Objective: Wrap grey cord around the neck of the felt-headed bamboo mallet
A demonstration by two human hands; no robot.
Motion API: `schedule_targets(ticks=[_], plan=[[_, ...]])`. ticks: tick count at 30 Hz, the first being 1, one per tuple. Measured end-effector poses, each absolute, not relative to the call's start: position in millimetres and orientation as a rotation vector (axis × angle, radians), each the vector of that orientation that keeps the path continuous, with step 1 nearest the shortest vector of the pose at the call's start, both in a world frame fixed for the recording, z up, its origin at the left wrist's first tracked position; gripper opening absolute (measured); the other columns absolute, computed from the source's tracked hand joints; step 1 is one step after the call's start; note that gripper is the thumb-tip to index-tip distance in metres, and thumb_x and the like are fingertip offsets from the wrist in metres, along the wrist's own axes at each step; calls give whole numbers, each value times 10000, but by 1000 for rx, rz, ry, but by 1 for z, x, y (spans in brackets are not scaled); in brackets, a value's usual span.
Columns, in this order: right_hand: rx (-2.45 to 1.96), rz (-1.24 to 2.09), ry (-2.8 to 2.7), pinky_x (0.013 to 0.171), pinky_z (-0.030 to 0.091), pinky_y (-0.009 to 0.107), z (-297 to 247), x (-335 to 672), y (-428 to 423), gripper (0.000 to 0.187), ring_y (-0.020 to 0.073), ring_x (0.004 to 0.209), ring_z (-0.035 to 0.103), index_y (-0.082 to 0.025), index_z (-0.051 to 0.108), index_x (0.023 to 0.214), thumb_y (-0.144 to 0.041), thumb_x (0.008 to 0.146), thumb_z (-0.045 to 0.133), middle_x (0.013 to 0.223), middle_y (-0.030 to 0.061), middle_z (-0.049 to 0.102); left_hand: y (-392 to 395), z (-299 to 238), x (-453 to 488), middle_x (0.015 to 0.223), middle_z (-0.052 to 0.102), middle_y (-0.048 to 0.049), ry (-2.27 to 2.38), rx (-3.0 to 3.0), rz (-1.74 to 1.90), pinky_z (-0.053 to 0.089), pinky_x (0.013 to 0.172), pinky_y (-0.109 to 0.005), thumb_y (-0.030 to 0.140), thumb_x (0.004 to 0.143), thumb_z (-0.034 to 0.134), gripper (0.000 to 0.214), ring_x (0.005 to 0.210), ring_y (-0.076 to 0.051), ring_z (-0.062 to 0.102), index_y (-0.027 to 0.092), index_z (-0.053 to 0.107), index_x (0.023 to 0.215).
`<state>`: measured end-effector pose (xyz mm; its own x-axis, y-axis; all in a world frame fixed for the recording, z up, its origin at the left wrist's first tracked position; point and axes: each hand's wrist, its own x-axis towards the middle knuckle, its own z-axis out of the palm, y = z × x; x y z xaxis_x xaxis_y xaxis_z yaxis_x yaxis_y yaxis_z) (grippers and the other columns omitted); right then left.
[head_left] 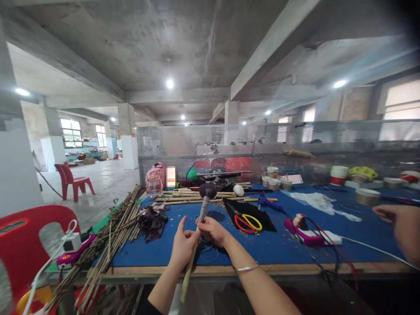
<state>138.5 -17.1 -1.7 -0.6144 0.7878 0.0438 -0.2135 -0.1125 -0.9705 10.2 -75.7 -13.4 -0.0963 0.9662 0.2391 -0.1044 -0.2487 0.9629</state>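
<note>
My left hand [183, 245] and my right hand [212, 230] are both closed round a thin bamboo stick [190, 267] held upright over the front of the blue table [272, 249]. The stick's upper part is wrapped in grey, and a dark purple fabric head [207, 190] sits on its top. The stick's bare lower end points down below the table edge. A silver bangle [248, 267] circles my right wrist.
A heap of bamboo sticks [108, 245] lies at the table's left. Scissors with red and yellow handles [248, 222] rest on black cloth. A purple glue gun [303, 234], cups [274, 181] and a mesh partition [262, 140] are further back. Another person's hand [398, 225] shows at the right. Red chairs [70, 179] stand left.
</note>
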Motion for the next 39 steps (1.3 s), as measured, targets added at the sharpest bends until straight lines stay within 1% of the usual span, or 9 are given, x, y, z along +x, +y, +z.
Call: schedule_targets(ticks=[3,7,14,17,20,26,30,33,39], plan=[[-679,1805,-1452,341,59,181,-1,139,-18,359,24,310,183,-183,436,806,-378,628,680,385,-125,304,-75,-14,10,582,593,12,1022,1250,1438,374,471,-212,427,704,597,772,487,-119,544,114,242,1313],[-701,1767,-1466,341,73,184,-1,138,-19,343,20,301,202,-184,429,772,-371,627,678,401,-115,345,-72,-16,10,569,550,41,1049,1300,1520,362,487,-191,376,629,685,689,493,-86,504,100,403,1195],[-692,1792,-1461,360,48,187,3,139,-21,354,18,327,140,-184,435,780,-398,632,674,397,-128,267,-72,-15,7,557,571,26,977,1156,1465,386,461,-206,431,624,678,811,480,-120,548,117,300,1269],[-704,1767,-1476,360,57,187,3,138,-21,354,19,327,158,-183,434,772,-398,630,676,405,-121,290,-73,-15,8,556,554,31,981,1196,1471,375,459,-198,432,647,657,712,476,-107,536,121,370,1221],[-701,1748,-1477,354,65,191,1,138,-19,354,22,319,175,-188,424,771,-400,636,673,410,-117,312,-73,-16,10,589,537,41,1006,1271,1545,369,487,-184,352,599,715,661,494,-79,502,118,437,1151],[-635,1829,-1458,366,60,183,0,139,-19,366,20,336,147,-187,444,840,-384,639,679,419,-127,278,-77,-14,11,571,551,44,1030,1247,1607,368,504,-190,369,625,691,792,510,-95,515,124,309,1274],[-665,1796,-1469,367,55,185,1,138,-20,350,20,336,141,-178,445,801,-388,640,674,407,-126,278,-76,-13,9,500,497,65,1006,1243,1511,342,463,-195,434,655,643,650,468,-101,497,118,424,1178],[-711,1731,-1469,362,52,193,1,137,-20,350,21,329,154,-182,427,755,-394,631,678,404,-120,297,-73,-14,9,568,527,44,993,1248,1503,341,476,-191,405,622,680,552,483,-82,482,125,501,1063],[-726,1781,-1444,363,33,199,5,137,-24,383,23,348,137,-183,436,807,-422,625,674,423,-123,278,-72,-14,5,607,569,29,948,1156,1496,331,489,-191,381,553,738,777,501,-84,492,123,396,1201]])
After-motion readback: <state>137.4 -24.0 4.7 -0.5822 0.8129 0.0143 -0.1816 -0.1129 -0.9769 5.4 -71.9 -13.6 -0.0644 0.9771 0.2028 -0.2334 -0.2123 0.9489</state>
